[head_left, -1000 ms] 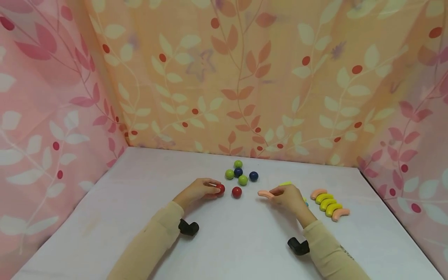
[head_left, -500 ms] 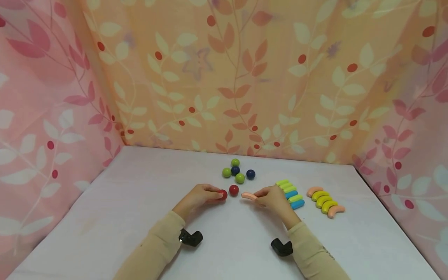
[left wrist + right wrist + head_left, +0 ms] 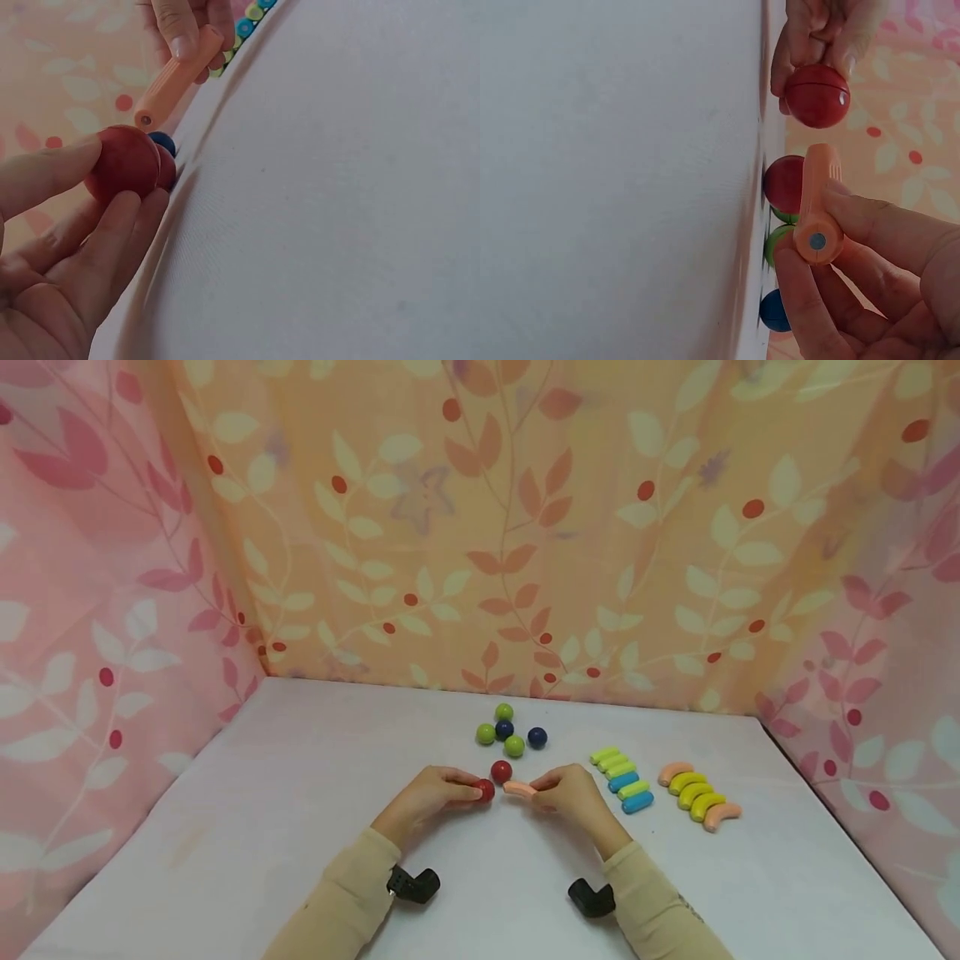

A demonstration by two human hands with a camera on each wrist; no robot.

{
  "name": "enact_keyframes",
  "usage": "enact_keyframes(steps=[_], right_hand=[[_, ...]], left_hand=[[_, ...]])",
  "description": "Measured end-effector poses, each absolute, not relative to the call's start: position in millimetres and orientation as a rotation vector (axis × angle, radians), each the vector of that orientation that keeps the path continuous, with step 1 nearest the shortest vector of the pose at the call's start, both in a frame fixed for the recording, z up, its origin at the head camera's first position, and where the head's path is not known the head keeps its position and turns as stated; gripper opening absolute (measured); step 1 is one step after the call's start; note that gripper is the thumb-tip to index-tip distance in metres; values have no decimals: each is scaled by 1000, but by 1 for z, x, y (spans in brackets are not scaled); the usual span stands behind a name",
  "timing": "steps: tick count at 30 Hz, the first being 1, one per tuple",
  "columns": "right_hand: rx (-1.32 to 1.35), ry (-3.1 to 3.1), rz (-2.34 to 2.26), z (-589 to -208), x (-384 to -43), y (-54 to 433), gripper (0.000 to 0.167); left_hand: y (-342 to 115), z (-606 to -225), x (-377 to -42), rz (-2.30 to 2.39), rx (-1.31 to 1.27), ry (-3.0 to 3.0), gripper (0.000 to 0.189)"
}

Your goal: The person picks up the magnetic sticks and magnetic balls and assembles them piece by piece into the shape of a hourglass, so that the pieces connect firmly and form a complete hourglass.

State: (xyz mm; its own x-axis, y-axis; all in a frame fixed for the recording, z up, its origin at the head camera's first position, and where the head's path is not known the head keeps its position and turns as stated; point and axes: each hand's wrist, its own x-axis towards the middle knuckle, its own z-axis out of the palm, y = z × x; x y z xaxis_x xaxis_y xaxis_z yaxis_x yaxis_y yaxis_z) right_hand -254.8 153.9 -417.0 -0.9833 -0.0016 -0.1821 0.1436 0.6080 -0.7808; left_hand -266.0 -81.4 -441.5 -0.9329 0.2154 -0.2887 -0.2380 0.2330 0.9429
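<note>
One red ball (image 3: 487, 790), probably light, hard and slick (so best held round its widest part), is pinched by the left hand (image 3: 431, 795) over the desk (image 3: 337, 735), just beside a stiff-looking peach curved piece (image 3: 517, 789) that the right hand (image 3: 576, 793) pinches, sensibly, toward one end.

Booth; floral curtains (image 3: 420, 552), white table (image 3: 285, 768)

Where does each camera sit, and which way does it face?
Head: on the head, facing forward and down at the table; left hand, right hand and sleeves show.
Left wrist: on that wrist, facing the left hand's held red ball; both hands show.
Right wrist: on that wrist, facing the right hand's held peach piece; both hands show.
Shared: both wrist views show this red ball and peach piece.
</note>
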Motion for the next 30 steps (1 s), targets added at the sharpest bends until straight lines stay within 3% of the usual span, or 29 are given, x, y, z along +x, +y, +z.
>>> enact_keyframes(steps=[30], right_hand=[[10,2574,-1369,-418,-251,159,23]], left_hand=[[-87,-442,-262,1648,137,2147,32]])
